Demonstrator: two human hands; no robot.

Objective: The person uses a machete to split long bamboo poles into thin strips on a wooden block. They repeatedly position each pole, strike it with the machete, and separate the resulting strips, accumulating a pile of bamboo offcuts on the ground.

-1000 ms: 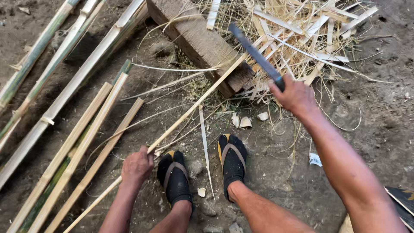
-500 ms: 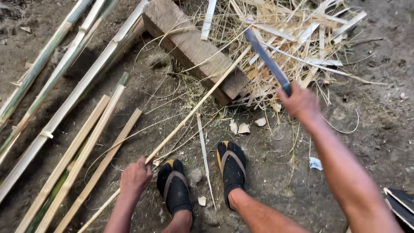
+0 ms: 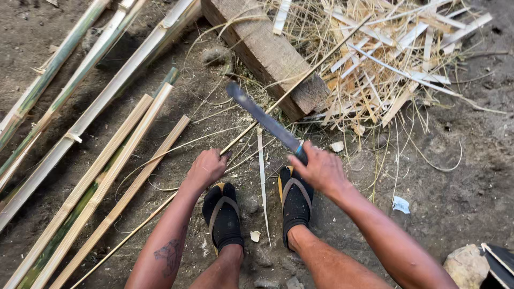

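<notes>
Head view: right hand [image 3: 320, 170] grips machete [image 3: 265, 122] (bare dirt [image 3: 460, 187] rightward).

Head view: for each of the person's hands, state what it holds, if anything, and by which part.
The right hand grips a long knife by its handle. The left hand grips a thin bamboo strip partway along its length.
</notes>
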